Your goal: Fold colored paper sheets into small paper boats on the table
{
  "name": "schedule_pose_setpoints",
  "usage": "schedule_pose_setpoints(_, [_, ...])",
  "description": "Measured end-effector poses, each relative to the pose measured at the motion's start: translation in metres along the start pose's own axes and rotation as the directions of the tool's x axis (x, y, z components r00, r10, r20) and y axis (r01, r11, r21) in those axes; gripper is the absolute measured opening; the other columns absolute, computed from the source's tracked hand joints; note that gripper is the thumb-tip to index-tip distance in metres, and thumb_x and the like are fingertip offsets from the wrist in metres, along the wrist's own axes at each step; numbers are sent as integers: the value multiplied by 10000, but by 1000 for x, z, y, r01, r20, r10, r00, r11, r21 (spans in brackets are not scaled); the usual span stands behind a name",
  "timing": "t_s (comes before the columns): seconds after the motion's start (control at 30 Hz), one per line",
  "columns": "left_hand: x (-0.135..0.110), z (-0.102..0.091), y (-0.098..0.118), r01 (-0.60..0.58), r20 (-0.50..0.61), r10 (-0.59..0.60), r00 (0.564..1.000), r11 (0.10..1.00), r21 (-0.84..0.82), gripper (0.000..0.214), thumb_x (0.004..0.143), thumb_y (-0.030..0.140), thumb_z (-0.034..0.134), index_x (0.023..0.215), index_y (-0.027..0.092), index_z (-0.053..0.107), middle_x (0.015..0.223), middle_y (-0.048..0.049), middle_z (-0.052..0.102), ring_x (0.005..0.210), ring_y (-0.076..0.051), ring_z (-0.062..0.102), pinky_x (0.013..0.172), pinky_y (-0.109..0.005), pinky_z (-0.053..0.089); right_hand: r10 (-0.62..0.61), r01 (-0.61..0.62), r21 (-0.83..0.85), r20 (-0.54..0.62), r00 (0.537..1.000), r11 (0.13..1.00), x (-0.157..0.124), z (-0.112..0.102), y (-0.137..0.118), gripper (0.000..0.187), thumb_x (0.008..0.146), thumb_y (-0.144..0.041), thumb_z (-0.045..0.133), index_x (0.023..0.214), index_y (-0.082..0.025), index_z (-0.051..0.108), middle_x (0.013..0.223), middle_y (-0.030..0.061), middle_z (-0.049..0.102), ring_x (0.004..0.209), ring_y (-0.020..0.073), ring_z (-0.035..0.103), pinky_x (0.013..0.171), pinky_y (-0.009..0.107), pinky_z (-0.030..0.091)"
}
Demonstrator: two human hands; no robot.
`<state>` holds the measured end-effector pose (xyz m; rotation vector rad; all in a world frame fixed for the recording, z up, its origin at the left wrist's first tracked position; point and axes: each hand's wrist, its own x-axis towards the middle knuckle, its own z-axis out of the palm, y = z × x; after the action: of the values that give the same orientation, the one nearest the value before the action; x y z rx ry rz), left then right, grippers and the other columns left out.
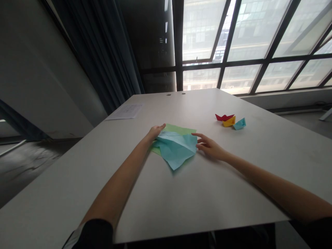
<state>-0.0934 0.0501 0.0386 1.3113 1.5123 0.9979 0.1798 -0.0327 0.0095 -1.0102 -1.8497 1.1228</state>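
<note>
A creased light blue sheet of paper [176, 148] lies over a light green sheet of paper [180, 129] in front of me, its near corner pointing toward me. My left hand [155, 132] is closed on the left edge of the blue paper, beside the green one; its fingers are partly hidden underneath. At the right edge of the blue sheet is my right hand [210, 148], fingers apart, with the fingertips at or just touching the paper's border.
On the right of the white table [155, 200] stand a red paper boat [223, 118], a yellow paper boat [229, 121] and a blue paper boat [240, 124], close together. A printed sheet [126, 111] lies at the far left. Behind are a dark curtain [103, 52] and windows.
</note>
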Motion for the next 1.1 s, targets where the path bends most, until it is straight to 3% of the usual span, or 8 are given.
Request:
schedule_pose_setpoints(0.1, [1, -5, 3, 12, 29, -13, 1000, 999, 36, 481, 634, 595, 611, 715, 121, 612, 513, -19, 546, 478, -131, 487, 476, -228, 344, -5, 1, -118, -34, 999, 993, 1, 0, 0, 261, 785, -301, 519, 997, -227, 653, 847, 20, 658, 772, 156, 607, 756, 324, 490])
schedule_pose_setpoints(0.2, [1, -6, 4, -57, 69, 48, 996, 990, 130, 524, 587, 614, 636, 764, 121, 622, 640, -36, 606, 612, -158, 550, 539, -225, 388, -41, 24, -176, -91, 995, 984, 2, 1, -2, 210, 786, -294, 510, 864, -224, 692, 903, 36, 667, 848, 175, 601, 778, 329, 490])
schedule_pose_setpoints(0.33, [-8, -1, 8, -67, 283, 25, 959, 988, 140, 658, 605, 693, 558, 997, 165, 597, 868, -51, 645, 760, -193, 591, 613, -249, 441, -84, 46, -214, -172, 982, 976, 3, -3, -5, 251, 807, -313, 500, 956, -211, 674, 985, 67, 637, 909, 190, 585, 802, 338, 483])
schedule_pose_setpoints(0.43, [-19, 5, 15, 17, 332, -58, 941, 992, 126, 698, 605, 712, 545, 1092, 212, 550, 994, -60, 632, 837, -212, 595, 634, -264, 460, -107, 62, -232, -188, 976, 971, 5, -8, -3, 323, 823, -377, 487, 1050, -201, 637, 1050, 85, 587, 898, 191, 575, 787, 340, 488])
schedule_pose_setpoints(0.73, [-31, 2, 25, 78, 531, -147, 834, 986, 150, 614, 561, 586, 679, 1039, 217, 573, 1091, -57, 602, 966, -208, 562, 712, -255, 467, -43, -8, -358, -137, 990, 934, 6, -19, 15, 567, 784, -479, 518, 1278, -210, 449, 1257, 121, 415, 1033, 241, 514, 843, 386, 477])
schedule_pose_setpoints(0.83, [-33, -2, 28, 13, 585, -138, 799, 977, 213, 603, 538, 491, 741, 1039, 201, 575, 1128, -64, 583, 1034, -218, 532, 761, -267, 461, -41, -15, -396, -131, 991, 918, 6, -22, 19, 626, 760, -455, 555, 1320, -230, 390, 1300, 119, 366, 1048, 249, 503, 829, 388, 488])
schedule_pose_setpoints(0.97, [-37, -2, 32, -111, 618, -47, 785, 970, 215, 539, 486, 433, 785, 907, 132, 632, 956, -82, 639, 931, -239, 575, 762, -316, 466, -73, 9, -363, -165, 983, 932, 7, -24, 19, 669, 741, -414, 591, 1342, -238, 356, 1314, 122, 340, 988, 243, 524, 768, 385, 512])
schedule_pose_setpoints(1.1, [-40, 2, 35, -135, 581, 92, 808, 990, 32, 511, 496, 428, 783, 871, 111, 645, 882, -84, 656, 858, -230, 596, 752, -327, 468, -25, 3, -83, -263, 965, 997, 8, -23, 11, 665, 694, -362, 655, 1302, -253, 410, 1288, 99, 383, 957, 219, 541, 760, 364, 522])
